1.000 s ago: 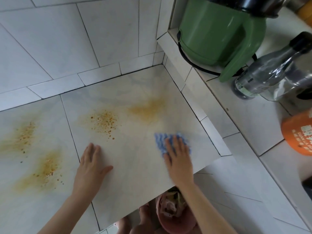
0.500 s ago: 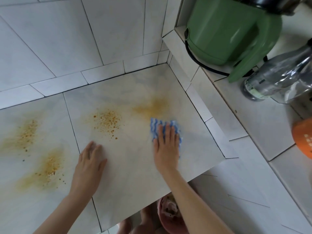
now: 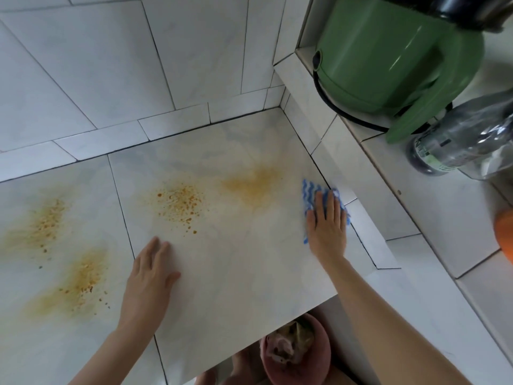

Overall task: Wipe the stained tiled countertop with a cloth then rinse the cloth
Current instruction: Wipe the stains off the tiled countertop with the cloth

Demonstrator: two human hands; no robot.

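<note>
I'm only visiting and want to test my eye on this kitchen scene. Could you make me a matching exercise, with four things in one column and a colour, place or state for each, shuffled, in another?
Things
1. cloth
2. kettle
3. left hand
4. bottle

Descriptions
A. green, standing on the raised ledge
B. clear plastic, further right on that ledge
C. blue and white, pressed under the right hand
D. flat on the countertop, holding nothing

Pairs: 1-C, 2-A, 3-D, 4-B.
</note>
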